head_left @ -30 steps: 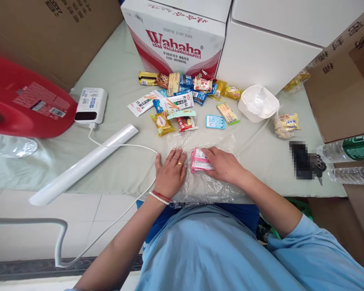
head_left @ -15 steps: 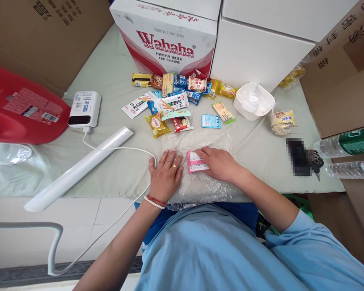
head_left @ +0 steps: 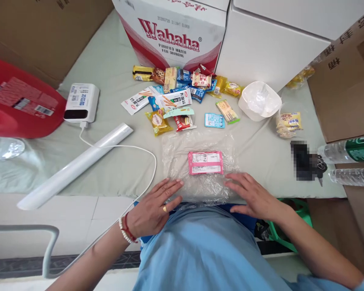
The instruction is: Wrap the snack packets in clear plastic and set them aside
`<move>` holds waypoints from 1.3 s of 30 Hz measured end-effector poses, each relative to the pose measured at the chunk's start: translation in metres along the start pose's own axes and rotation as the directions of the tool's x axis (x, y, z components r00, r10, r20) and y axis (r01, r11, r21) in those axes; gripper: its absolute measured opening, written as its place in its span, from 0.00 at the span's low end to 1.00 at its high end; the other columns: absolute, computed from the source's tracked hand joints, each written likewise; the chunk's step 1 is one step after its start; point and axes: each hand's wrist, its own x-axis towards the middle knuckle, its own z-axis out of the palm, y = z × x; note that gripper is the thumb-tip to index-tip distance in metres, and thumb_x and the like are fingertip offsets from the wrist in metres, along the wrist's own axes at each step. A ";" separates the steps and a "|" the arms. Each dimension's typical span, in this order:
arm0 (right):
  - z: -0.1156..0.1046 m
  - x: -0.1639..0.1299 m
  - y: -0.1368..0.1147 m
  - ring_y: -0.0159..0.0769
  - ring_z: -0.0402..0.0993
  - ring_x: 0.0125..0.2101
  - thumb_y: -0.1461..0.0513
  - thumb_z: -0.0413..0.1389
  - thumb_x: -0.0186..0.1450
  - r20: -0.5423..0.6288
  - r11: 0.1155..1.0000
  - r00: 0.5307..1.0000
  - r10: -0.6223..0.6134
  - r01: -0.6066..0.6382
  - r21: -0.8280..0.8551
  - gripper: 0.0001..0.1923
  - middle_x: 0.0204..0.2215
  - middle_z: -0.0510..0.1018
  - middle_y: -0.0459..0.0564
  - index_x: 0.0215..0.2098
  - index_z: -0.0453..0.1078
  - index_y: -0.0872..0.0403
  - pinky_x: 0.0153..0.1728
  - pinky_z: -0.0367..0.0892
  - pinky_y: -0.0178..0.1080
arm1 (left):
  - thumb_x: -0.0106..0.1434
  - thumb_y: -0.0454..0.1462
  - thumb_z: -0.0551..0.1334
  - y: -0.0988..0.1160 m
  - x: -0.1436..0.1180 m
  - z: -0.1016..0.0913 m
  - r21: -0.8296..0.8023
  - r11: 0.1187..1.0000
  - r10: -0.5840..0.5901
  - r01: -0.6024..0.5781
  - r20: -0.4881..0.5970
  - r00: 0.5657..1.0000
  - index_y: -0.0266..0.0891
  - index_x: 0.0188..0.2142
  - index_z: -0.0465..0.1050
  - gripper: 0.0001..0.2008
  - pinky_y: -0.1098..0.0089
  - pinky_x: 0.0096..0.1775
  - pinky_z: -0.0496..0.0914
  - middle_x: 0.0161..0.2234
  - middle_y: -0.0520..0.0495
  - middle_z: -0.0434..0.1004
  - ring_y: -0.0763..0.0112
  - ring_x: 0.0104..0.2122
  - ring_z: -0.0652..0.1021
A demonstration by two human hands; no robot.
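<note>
A pink snack packet [head_left: 205, 163] with white printed labels lies flat on a sheet of clear plastic film [head_left: 197, 141], near the table's front edge. My left hand [head_left: 157, 206] is at the film's lower left corner, fingers stretched out and holding nothing. At the lower right of the film is my right hand [head_left: 253, 196], its fingers apart and empty. Neither hand touches the packet. Whether the fingertips touch the film I cannot tell.
Several snack packets [head_left: 176, 99] lie beyond the film, before a Wahaha carton [head_left: 172, 38]. A white bowl [head_left: 257, 115] stands right of them. Leftward are a film roll [head_left: 79, 165], a white power bank [head_left: 82, 101] with its cable, and a red jug [head_left: 21, 97]. Bottles [head_left: 352, 149] lie far right.
My right hand has let go of the pink packet and moved right and toward me. My left hand has drawn back toward my body. The packet stays on the film.
</note>
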 end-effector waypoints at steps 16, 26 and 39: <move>-0.027 0.049 0.048 0.37 0.78 0.34 0.52 0.52 0.72 -0.205 0.837 0.869 0.451 -0.332 0.435 0.15 0.34 0.82 0.48 0.43 0.75 0.52 0.39 0.71 0.38 | 0.68 0.46 0.59 -0.035 0.053 -0.011 -0.353 0.585 -0.811 0.730 -0.244 0.532 0.41 0.35 0.77 0.13 0.64 0.42 0.76 0.34 0.48 0.82 0.65 0.33 0.81; -0.050 0.123 0.050 0.51 0.69 0.53 0.60 0.49 0.73 -0.260 0.904 0.891 0.373 -0.412 -0.114 0.18 0.50 0.78 0.60 0.56 0.73 0.58 0.52 0.66 0.47 | 0.69 0.37 0.58 -0.021 0.072 -0.004 0.036 0.694 -0.486 0.719 -0.713 0.505 0.42 0.47 0.77 0.11 0.46 0.53 0.70 0.45 0.38 0.74 0.52 0.49 0.74; -0.058 0.231 0.050 0.44 0.71 0.47 0.60 0.59 0.68 0.110 0.959 0.958 0.265 -0.250 -0.135 0.14 0.43 0.80 0.53 0.50 0.78 0.56 0.46 0.61 0.39 | 0.74 0.38 0.52 0.015 0.136 0.027 0.241 0.798 -0.551 0.553 -0.081 0.831 0.48 0.60 0.75 0.20 0.56 0.40 0.65 0.38 0.39 0.75 0.53 0.43 0.73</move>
